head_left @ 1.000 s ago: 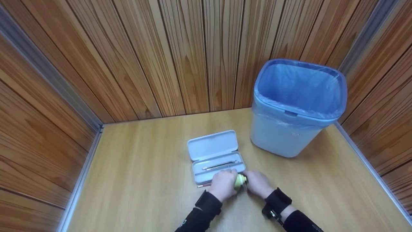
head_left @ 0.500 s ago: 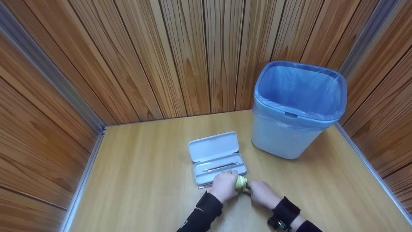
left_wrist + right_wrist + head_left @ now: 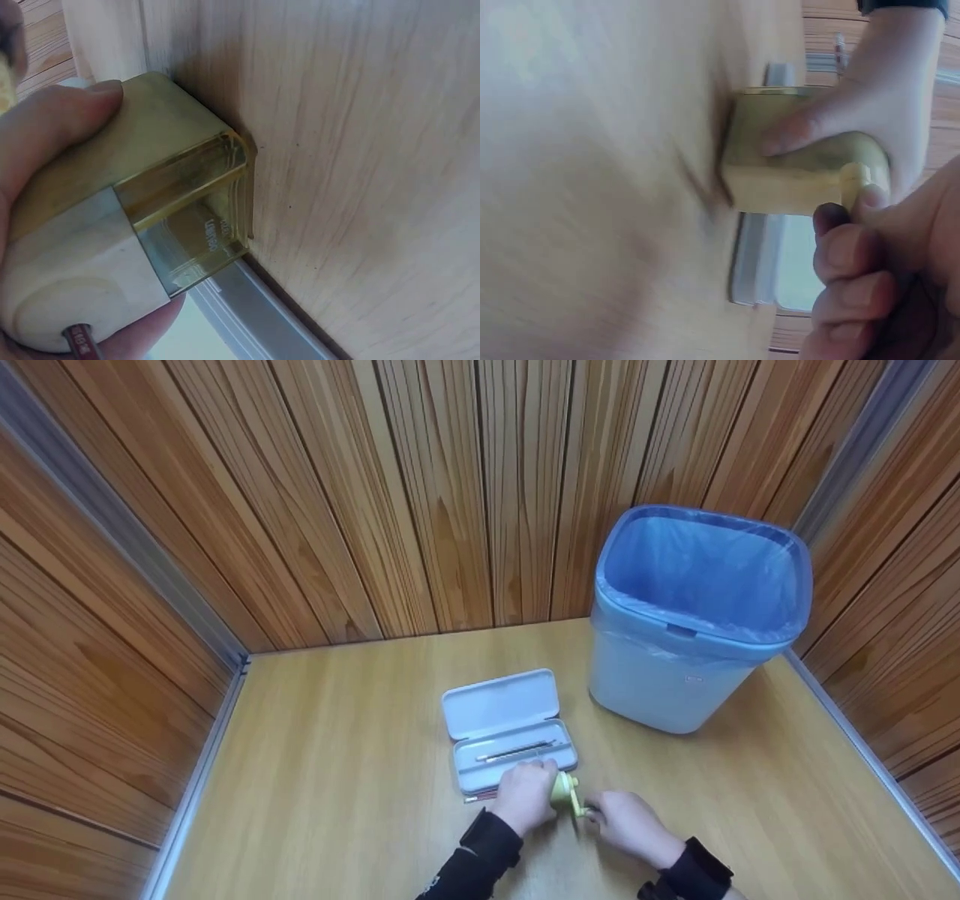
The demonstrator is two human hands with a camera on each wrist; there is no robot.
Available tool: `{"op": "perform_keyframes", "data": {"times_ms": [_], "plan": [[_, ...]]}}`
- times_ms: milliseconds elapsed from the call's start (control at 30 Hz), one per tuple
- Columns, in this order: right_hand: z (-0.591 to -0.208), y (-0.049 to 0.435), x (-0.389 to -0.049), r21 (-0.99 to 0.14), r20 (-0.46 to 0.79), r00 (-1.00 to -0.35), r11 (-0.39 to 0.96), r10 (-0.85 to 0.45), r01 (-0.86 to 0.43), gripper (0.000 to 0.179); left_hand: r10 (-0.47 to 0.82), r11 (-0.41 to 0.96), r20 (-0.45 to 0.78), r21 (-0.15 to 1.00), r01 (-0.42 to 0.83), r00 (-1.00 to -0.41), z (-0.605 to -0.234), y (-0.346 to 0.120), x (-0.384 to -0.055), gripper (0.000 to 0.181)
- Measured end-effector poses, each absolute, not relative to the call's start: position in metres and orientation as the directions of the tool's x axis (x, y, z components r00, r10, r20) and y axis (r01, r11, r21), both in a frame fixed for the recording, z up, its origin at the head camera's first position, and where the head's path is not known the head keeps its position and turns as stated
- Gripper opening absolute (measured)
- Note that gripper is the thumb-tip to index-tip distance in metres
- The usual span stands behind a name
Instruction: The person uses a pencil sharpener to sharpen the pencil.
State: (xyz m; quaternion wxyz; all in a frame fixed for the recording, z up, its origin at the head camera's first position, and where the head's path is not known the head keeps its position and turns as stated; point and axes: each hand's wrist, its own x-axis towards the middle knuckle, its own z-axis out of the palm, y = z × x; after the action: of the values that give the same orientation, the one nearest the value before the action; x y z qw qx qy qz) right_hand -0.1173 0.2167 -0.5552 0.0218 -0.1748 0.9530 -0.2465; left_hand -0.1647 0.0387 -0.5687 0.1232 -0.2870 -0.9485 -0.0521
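Note:
A yellow-green hand-crank pencil sharpener stands on the table, with a clear shavings drawer showing in the left wrist view. My left hand grips its body from above, thumb along one side. A dark red pencil sticks out of the sharpener's front hole; its other end shows left of the hand in the head view. My right hand pinches the knob of the crank, which points down toward me. Curled fingers hide most of that knob in the right wrist view.
Just beyond the sharpener lies an open light-blue pencil case, with a pencil-like stick in its tray. A blue bin lined with a bag stands at the back right. Wood-panelled walls enclose the table.
My right hand has moved right and toward me with the crank, which now shows plainly. My left hand stays on the sharpener, and the pencil case has not moved on the table.

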Motion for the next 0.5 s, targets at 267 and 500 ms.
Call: {"op": "perform_keyframes", "data": {"times_ms": [267,500], "plan": [[-0.540,0.220,-0.126,-0.500,0.111,-0.940,0.799,-0.323,-0.333,0.005,0.532,0.829,0.243,0.045,0.557,-0.811,-0.569,0.040,-0.165,0.056],[-0.532,0.212,-0.152,-0.540,0.092,-0.971,0.808,-0.223,-0.237,0.008,0.553,0.814,0.253,0.040,0.579,-0.794,-0.571,0.038,-0.167,0.054]]}}
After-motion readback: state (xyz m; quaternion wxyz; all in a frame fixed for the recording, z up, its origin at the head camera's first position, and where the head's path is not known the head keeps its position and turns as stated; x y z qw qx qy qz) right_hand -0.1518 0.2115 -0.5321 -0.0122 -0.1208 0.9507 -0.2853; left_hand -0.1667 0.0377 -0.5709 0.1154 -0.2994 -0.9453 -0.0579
